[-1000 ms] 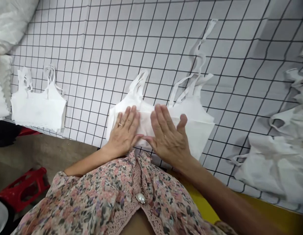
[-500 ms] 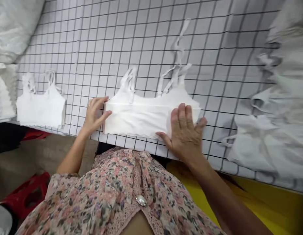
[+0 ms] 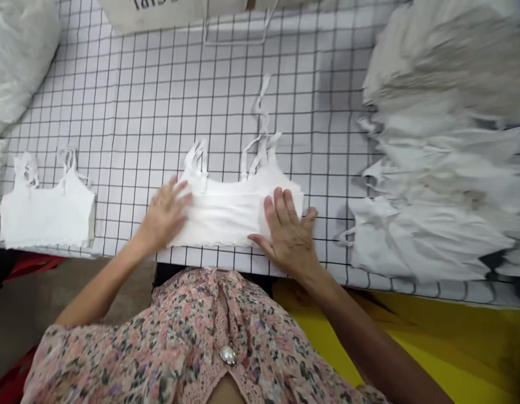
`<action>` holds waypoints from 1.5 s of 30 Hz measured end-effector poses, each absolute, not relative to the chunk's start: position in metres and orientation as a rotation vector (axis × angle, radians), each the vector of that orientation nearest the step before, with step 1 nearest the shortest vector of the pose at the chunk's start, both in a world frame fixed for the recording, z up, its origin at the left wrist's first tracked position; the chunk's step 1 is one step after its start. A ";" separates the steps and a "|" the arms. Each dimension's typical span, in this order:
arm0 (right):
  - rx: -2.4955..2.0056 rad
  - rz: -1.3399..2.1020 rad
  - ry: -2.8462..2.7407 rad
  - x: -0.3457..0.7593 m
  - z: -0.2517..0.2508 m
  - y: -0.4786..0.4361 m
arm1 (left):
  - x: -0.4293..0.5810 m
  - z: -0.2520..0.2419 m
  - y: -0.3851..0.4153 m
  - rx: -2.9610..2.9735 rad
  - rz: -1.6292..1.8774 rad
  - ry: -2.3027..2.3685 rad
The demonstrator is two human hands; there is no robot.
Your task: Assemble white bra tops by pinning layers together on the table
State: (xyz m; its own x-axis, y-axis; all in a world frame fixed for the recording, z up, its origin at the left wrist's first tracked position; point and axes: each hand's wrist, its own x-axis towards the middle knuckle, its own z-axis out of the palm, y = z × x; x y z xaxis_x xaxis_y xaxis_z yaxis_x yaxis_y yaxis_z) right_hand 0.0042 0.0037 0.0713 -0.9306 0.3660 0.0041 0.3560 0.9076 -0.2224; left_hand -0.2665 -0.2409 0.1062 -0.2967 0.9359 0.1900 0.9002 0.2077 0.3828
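Observation:
In front of me a white strappy bra top (image 3: 226, 216) lies flat on the checked tablecloth, its straps pointing away from me and one strap trailing further up. My right hand (image 3: 290, 233) rests on its right end, palm down with fingers spread. Over the left end is my left hand (image 3: 165, 216), somewhat blurred, its fingers stretched out across the side edge. Whether the left fingertips press on the fabric I cannot tell. Neither hand grips anything. To the left a neat stack of similar white bra tops (image 3: 47, 216) lies near the table's front edge.
A large heap of white garments (image 3: 436, 185) covers the right side of the table. A white plastic bag (image 3: 22, 62) bulges at the back left. At the far edge stands a pale container (image 3: 159, 14) with dark lettering, beside a thin wire frame (image 3: 234, 42).
My left hand has come over the left end of the bra top from beside it. My right hand stays on the right end. The camera view has shifted, showing more of the table's far side.

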 end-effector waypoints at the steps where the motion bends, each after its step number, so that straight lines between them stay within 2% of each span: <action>1: -0.579 0.369 -2.970 -0.001 0.074 0.012 | -0.253 0.106 -0.242 1.896 0.609 2.341; 3: -0.589 0.429 -2.808 -0.020 0.081 0.041 | -0.239 0.107 -0.241 1.976 0.616 2.362; 7: -0.567 0.501 -2.491 -0.103 0.089 0.127 | -0.259 0.122 -0.211 1.947 0.863 2.403; 13: -0.775 0.699 -2.661 -0.250 0.088 0.194 | -0.304 0.144 -0.127 1.894 1.104 2.131; 17: -0.789 1.049 -2.608 -0.269 0.102 0.187 | -0.314 0.157 -0.089 1.379 1.225 2.050; 20: -0.567 1.365 -2.371 -0.244 0.125 0.176 | -0.318 0.164 -0.071 0.877 1.282 1.856; 22: -0.372 1.413 -2.287 -0.220 0.140 0.166 | -0.317 0.165 -0.061 0.654 1.304 1.676; 27: -0.055 1.218 -2.342 -0.167 0.153 0.137 | -0.300 0.158 -0.046 0.386 1.255 1.293; 33: 0.094 0.852 -2.421 -0.123 0.126 0.115 | -0.267 0.141 -0.055 0.220 1.209 1.053; 38: 0.228 0.694 -2.188 -0.084 0.113 0.084 | -0.235 0.129 -0.061 0.075 1.247 0.977; 45: -0.127 0.685 -2.182 -0.045 0.106 0.056 | -0.209 0.132 -0.063 -0.077 1.353 0.993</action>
State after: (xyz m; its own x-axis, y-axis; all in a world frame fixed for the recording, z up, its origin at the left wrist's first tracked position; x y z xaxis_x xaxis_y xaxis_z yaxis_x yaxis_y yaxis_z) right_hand -0.0446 0.0556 0.1060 -0.6539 0.3126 0.6889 -0.1373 0.8465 -0.5144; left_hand -0.2086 -0.0631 0.1325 -0.1068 0.7708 -0.6281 -0.8307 0.2780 0.4824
